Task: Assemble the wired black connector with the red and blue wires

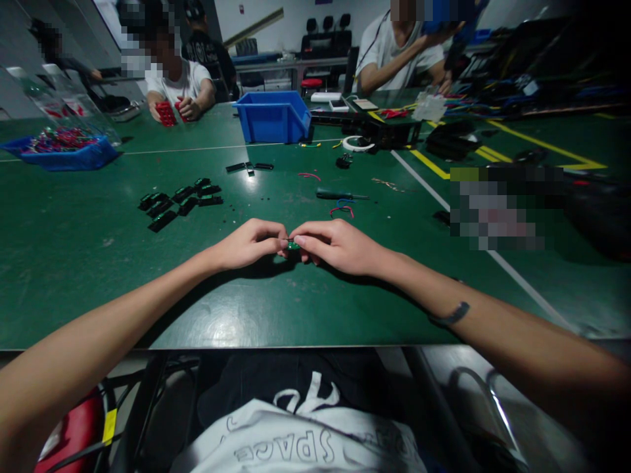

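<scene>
One small green part [294, 246] is pinched by left hand [256, 244] and right hand [342, 246], seemingly mid-work. At ten o'clock, dark pieces [187, 206] lie grouped; done or pending, unclear.

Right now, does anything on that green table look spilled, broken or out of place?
Nothing looks plainly spilled or broken. Slightly untidy, though: loose red and blue wires lie curled beside the screwdriver, while the dark pieces sit grouped on the left.
</scene>
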`<state>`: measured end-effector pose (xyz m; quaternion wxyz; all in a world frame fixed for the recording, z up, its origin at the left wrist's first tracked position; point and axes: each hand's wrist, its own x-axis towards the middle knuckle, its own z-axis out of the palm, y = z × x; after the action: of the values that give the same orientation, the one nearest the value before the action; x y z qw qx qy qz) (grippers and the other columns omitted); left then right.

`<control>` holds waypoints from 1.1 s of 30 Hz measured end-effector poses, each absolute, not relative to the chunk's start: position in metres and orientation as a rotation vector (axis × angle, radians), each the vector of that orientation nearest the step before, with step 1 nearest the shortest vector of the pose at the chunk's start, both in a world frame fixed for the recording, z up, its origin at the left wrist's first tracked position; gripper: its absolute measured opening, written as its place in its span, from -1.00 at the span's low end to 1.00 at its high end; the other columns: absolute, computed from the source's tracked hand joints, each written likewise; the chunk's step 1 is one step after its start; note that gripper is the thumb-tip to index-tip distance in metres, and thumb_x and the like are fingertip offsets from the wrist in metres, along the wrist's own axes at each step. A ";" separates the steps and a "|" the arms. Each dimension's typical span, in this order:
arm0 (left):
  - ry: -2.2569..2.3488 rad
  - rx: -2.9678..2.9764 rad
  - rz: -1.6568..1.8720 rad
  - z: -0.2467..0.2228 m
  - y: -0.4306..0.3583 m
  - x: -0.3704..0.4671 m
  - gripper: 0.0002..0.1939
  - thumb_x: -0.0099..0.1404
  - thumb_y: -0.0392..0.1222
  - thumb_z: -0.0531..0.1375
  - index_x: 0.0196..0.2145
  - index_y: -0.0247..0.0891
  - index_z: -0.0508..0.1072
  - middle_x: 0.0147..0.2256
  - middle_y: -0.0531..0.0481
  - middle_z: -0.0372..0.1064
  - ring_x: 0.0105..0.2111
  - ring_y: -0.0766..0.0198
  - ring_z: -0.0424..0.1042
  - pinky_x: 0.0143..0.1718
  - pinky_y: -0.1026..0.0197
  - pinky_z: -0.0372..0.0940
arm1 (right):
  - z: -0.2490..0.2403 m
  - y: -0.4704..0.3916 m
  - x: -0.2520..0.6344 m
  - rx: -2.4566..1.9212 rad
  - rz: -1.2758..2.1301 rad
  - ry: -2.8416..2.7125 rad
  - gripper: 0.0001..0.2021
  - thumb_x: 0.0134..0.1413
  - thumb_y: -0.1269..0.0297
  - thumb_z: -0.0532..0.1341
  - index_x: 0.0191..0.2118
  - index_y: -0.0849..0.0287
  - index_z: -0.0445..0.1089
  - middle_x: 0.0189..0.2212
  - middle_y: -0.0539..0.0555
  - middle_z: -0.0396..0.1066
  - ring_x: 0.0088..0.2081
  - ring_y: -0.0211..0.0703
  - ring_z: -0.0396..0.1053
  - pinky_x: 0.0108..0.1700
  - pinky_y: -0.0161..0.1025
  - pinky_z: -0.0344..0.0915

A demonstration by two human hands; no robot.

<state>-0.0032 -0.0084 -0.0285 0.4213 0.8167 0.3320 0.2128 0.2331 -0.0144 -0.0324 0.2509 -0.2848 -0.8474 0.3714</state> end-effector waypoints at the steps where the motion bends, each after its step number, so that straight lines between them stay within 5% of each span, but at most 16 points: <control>1: 0.833 2.047 0.532 -0.028 -0.008 -0.003 -0.71 0.38 -0.08 0.13 -0.37 -0.35 0.49 -0.37 -0.02 0.46 -0.33 0.28 0.39 -0.24 0.26 0.23 | -0.032 -0.014 0.233 -0.777 1.010 -2.306 -0.65 0.40 0.13 0.07 -0.07 0.26 0.52 -0.40 0.06 0.50 -0.36 -0.23 0.41 -0.24 -0.29 0.25; 33: 0.843 2.042 0.522 -0.028 -0.010 -0.003 -0.78 0.33 -0.15 0.14 -0.38 -0.35 0.45 -0.36 -0.01 0.45 -0.31 0.28 0.39 -0.21 0.26 0.23 | -0.033 -0.014 0.233 -0.776 0.998 -2.302 -0.67 0.40 0.16 0.09 -0.06 0.28 0.52 -0.42 0.04 0.51 -0.38 -0.26 0.43 -0.25 -0.31 0.26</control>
<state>-0.0027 -0.0096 -0.0277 0.4222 0.8153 0.3368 0.2085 0.2327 -0.0144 -0.0326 0.2551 -0.2856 -0.8476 0.3675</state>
